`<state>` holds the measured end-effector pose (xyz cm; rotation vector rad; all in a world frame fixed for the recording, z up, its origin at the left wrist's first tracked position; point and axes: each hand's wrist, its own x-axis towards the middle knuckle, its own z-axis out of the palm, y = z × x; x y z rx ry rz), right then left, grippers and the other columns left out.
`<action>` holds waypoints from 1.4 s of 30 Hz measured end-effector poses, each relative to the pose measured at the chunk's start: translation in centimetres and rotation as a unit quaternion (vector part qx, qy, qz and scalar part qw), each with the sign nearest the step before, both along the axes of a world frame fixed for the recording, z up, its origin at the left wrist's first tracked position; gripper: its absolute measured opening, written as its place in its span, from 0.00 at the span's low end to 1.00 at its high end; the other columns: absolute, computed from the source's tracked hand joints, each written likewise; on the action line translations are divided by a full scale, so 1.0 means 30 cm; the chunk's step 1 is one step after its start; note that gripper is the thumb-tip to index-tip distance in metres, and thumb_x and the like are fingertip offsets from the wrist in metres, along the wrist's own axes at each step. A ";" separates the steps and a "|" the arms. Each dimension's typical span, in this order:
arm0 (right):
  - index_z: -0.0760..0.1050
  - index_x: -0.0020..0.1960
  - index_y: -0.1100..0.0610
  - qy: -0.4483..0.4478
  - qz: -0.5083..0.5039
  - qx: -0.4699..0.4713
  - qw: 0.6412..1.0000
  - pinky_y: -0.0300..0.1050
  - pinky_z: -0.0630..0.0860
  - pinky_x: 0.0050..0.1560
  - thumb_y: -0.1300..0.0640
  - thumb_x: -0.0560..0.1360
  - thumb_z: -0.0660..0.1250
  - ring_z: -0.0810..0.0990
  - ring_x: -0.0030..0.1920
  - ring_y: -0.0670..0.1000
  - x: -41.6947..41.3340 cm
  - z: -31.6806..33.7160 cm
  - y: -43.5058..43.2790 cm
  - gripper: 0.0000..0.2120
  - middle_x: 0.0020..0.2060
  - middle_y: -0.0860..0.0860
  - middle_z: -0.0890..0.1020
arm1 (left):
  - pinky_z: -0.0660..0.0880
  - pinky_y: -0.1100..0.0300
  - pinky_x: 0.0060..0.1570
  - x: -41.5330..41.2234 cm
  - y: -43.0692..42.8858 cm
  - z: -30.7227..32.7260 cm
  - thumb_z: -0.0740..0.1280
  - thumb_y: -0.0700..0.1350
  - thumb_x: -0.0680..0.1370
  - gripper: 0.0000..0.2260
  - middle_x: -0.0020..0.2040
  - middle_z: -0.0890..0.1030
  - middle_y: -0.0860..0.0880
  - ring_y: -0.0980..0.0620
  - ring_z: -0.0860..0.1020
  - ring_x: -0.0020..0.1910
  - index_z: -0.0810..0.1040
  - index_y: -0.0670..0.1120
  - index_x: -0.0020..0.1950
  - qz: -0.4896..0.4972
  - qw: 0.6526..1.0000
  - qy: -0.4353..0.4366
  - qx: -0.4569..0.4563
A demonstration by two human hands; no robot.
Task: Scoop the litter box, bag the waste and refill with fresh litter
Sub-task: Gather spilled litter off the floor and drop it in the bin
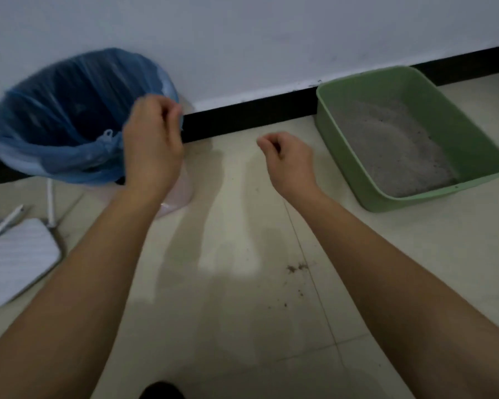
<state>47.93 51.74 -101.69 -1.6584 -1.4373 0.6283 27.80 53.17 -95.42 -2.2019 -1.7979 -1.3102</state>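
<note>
Both bare forearms reach forward and down over the pale tiled floor (242,326), wrists straight, backs of the hands turned up.

The left hand (153,139) is raised at the near right rim of the blue bag (69,116) that lines a pale bin (180,191). Its fingers (172,113) are curled tight with the thumb against them, right at the bag's edge. Blur hides whether this grip has the plastic pinched or is merely closed beside it; I cannot tell. The bag's mouth opens to the left of and beyond that grip, and a knotted fold of blue plastic sits just left of the wrist.

The right hand (288,159) hangs above bare floor, well apart from the left. Its grip is together, fingers folded into the palm, with nothing seen in it.

The green litter box (458,128) stands on the floor to the right of the right grip and a little beyond it, against the black skirting (242,119). Grey litter (392,151) covers its bottom.

Below the right wrist, a few dark crumbs (296,267) lie on the tiles. Left of the left forearm lies a flat white device (18,260) with thin antennas.
</note>
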 end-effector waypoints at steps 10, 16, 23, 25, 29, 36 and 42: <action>0.82 0.55 0.62 -0.136 0.220 0.053 0.965 0.47 0.77 0.57 0.61 0.80 0.61 0.82 0.52 0.52 -0.516 0.338 0.323 0.12 0.52 0.54 0.85 | 0.68 0.58 0.65 -0.452 0.137 0.150 0.63 0.36 0.78 0.14 0.58 0.81 0.41 0.43 0.77 0.60 0.78 0.41 0.62 0.159 0.970 0.044 -0.177; 0.79 0.43 0.54 -0.277 0.273 0.045 0.920 0.46 0.74 0.48 0.52 0.82 0.58 0.79 0.45 0.50 -0.512 0.298 0.320 0.15 0.40 0.48 0.81 | 0.70 0.51 0.65 -0.487 0.137 0.073 0.63 0.45 0.80 0.14 0.55 0.83 0.42 0.44 0.79 0.57 0.78 0.46 0.65 0.203 0.966 0.009 -0.159; 0.72 0.71 0.54 -0.228 0.262 0.069 0.935 0.47 0.71 0.65 0.64 0.80 0.59 0.73 0.65 0.53 -0.294 0.263 0.199 0.21 0.64 0.54 0.77 | 0.65 0.60 0.66 -0.345 0.128 0.091 0.63 0.49 0.78 0.20 0.67 0.75 0.45 0.49 0.72 0.66 0.74 0.46 0.69 0.143 0.988 -0.027 -0.060; 0.73 0.70 0.54 -0.213 0.230 0.037 0.949 0.47 0.73 0.61 0.59 0.82 0.58 0.76 0.61 0.53 -0.177 0.200 0.144 0.18 0.61 0.54 0.79 | 0.67 0.61 0.62 -0.238 0.097 0.073 0.61 0.50 0.79 0.17 0.61 0.78 0.46 0.49 0.74 0.61 0.77 0.45 0.64 0.124 0.991 -0.053 -0.003; 0.72 0.71 0.53 -0.228 0.172 -0.088 0.954 0.45 0.75 0.58 0.55 0.82 0.60 0.79 0.58 0.52 0.072 -0.008 -0.029 0.18 0.60 0.52 0.80 | 0.68 0.58 0.55 0.036 -0.027 -0.075 0.62 0.42 0.80 0.11 0.52 0.79 0.42 0.45 0.74 0.54 0.78 0.41 0.58 0.031 0.997 -0.027 0.068; 0.73 0.70 0.56 -0.245 0.145 -0.215 0.934 0.48 0.73 0.60 0.57 0.80 0.61 0.76 0.62 0.57 0.308 -0.391 -0.438 0.18 0.63 0.55 0.77 | 0.73 0.50 0.57 0.296 -0.347 -0.568 0.58 0.44 0.79 0.17 0.57 0.80 0.42 0.41 0.77 0.56 0.78 0.40 0.63 -0.137 0.963 0.091 -0.213; 0.67 0.75 0.56 -0.338 0.115 -0.180 0.917 0.59 0.68 0.69 0.46 0.80 0.54 0.66 0.72 0.64 0.304 -0.590 -0.629 0.26 0.73 0.62 0.67 | 0.54 0.43 0.72 0.305 -0.577 -0.793 0.49 0.55 0.81 0.28 0.76 0.64 0.41 0.45 0.59 0.77 0.64 0.40 0.75 -0.130 0.900 0.258 -0.325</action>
